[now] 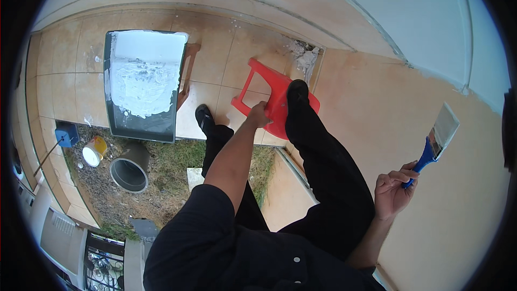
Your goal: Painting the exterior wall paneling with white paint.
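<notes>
My right hand (393,194) is closed around the blue handle of a wide paintbrush (442,129), held up at the right beside the beige wall. Its bristles look coated white. In front of me, my left hand (259,114) grips the edge of a red plastic stool (276,96). My right foot, in a black shoe (297,94), rests on that stool, while the left foot in a black sandal (203,117) is down on the tiles. To the left, a dark paint tray (142,128) holds thick white paint; neither hand touches it.
A brown support (187,73) shows beside the tray. A grey bucket (130,170), a white-and-yellow pail (95,152) and a blue container (67,134) stand at the left by a grass strip (161,161). White debris (305,58) lies in the wall corner.
</notes>
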`<state>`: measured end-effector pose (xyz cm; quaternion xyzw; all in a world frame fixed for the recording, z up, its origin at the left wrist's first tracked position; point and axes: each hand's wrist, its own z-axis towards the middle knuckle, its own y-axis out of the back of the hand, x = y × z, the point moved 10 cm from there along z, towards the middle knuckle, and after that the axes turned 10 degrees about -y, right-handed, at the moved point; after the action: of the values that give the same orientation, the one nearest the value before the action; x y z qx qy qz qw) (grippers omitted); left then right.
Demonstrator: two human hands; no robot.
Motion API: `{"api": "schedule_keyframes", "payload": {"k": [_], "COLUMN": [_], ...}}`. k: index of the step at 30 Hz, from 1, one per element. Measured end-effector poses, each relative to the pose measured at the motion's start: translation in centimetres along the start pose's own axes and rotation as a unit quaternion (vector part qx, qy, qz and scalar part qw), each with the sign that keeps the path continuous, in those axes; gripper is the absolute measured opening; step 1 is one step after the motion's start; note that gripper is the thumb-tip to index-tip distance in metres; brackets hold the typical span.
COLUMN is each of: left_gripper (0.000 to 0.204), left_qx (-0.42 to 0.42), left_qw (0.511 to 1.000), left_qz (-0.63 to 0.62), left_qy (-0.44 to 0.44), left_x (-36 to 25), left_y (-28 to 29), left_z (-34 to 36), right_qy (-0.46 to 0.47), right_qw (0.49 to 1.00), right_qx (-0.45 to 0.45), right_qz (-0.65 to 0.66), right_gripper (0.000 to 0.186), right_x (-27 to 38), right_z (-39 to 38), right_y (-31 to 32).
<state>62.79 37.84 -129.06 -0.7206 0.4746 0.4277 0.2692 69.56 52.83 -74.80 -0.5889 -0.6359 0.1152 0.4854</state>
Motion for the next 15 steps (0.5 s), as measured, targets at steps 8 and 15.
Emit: {"api": "schedule_keyframes", "payload": {"k": [8, 15], "left_gripper": [0.088, 0.084], "left_qx": [-0.041, 0.009], "left_qw": [0.999, 1.0], "left_qz": [-0.003, 0.005], "left_qy": [0.012, -0.005], "left_x": [3.8, 1.1], "left_y": [1.1, -0.6], "left_z": [-0.9, -1.3], "right_qy": [-0.012, 0.054], "right_qw": [1.0, 0.996], "right_qx": [-0.01, -0.063], "right_qz": [0.01, 0.025], "right_gripper": [0.041, 0.046], "right_x": [0.3, 3.4], "right_z": [2.7, 1.2], "right_y": [-0.6, 2.3]}}
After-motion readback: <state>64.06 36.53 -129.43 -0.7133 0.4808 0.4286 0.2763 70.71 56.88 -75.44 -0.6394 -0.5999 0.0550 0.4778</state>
